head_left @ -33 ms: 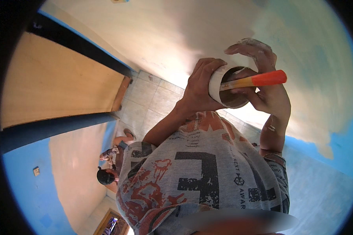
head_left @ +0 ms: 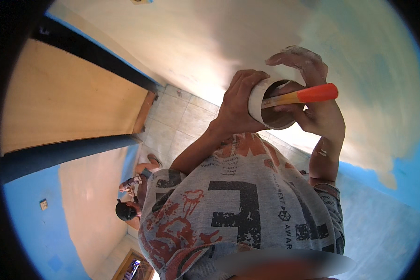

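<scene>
My left hand (head_left: pixel 240 100) is closed around the outside of a round, off-white paint tub (head_left: pixel 255 105), tilted so its mouth faces right. With thumb and fingers bent inside the mouth, my right hand (head_left: pixel 324 114) grips a paintbrush (head_left: pixel 318 93). The brush's handle is red at the end and yellow further in, and sticks out to the right. Its bristles are hidden in the tub. One finger of my right hand is lifted and curved above the tub, with whitish paint on it. More pale smears show on my right wrist.
Ahead is a wall (head_left: pixel 261 32) with cream paint over blue. A wooden door panel (head_left: pixel 74 93) in a dark blue frame stands at the left. Another person (head_left: pixel 128 210) sits low on the tiled floor (head_left: pixel 172 114) at the lower left. A wall socket (head_left: pixel 43 204) is nearby.
The brush handle's red end and my right hand have shifted very slightly left. My left hand and the tub look unmoved.
</scene>
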`<state>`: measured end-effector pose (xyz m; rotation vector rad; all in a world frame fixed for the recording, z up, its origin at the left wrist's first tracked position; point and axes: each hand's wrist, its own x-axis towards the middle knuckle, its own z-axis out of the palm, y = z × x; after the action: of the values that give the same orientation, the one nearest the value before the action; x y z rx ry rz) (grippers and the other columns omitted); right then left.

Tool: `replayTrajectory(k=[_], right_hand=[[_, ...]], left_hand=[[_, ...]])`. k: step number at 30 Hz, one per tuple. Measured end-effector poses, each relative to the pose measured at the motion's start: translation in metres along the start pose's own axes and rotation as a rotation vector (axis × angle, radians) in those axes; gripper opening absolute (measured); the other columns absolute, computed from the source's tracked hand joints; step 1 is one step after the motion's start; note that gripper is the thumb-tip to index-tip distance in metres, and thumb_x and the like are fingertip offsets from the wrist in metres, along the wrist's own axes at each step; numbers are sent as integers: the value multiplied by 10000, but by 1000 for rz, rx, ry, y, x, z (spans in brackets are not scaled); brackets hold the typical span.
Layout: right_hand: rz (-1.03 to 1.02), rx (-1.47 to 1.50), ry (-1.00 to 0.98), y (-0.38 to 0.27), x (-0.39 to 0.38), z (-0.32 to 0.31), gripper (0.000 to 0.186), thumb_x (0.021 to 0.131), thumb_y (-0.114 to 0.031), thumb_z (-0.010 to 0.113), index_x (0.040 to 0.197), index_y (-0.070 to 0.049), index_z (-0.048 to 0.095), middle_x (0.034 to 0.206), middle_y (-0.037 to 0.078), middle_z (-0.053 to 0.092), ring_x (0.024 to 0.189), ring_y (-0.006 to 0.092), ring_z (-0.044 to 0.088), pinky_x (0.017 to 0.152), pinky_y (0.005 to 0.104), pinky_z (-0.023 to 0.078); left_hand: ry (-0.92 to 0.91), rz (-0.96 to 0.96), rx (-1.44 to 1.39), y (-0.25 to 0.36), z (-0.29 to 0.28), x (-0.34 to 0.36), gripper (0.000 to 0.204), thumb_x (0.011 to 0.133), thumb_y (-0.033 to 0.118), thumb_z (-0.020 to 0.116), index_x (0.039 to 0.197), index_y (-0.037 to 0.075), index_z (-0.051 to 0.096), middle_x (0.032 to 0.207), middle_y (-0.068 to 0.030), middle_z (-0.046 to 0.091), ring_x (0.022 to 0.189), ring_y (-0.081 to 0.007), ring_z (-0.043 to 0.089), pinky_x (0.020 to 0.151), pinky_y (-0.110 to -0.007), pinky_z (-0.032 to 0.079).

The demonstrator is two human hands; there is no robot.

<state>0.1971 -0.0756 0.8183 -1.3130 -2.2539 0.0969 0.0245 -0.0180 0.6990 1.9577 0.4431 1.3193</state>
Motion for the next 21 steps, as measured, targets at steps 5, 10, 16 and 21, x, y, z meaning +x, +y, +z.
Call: replayTrajectory(k=[5, 10, 16, 21], right_hand=[[56, 55, 28, -9, -4, -3, 280, 765, -157, 675, 1037, -103, 712, 1291, 60, 594, 1316, 311, 446, 1125, 462, 252], [204, 454, 305, -20, -19, 4, 255, 783, -192, 815, 965, -46, 710, 1054, 91, 669, 1093, 249, 624, 872, 376, 526], [175, 489, 639, -27, -15, 16, 236, 793, -23, 780, 970, -2, 625, 1075, 143, 605, 1000, 220, 629, 823, 325, 555], [223, 571, 881, -31, 7, 12, 229, 848, 7, 720, 917, -18, 503, 1060, 116, 587, 976, 153, 600, 815, 281, 533]], left_hand=[[0, -136, -25, 4, 0, -3, 910, 531, 293, 958, 1257, 38, 472, 1168, -172, 568, 1083, -353, 581, 903, -445, 499], [37, -305, -5, 0, -6, -18, 901, 552, 309, 951, 1277, 56, 480, 1176, -167, 548, 1076, -338, 592, 901, -425, 513], [81, -355, 14, 0, -22, -22, 921, 589, 325, 937, 1301, 2, 451, 1209, -179, 554, 1101, -318, 601, 917, -416, 518], [100, -352, 39, 3, -27, -25, 909, 599, 316, 936, 1304, 5, 454, 1186, -178, 617, 1097, -281, 638, 929, -396, 535]])
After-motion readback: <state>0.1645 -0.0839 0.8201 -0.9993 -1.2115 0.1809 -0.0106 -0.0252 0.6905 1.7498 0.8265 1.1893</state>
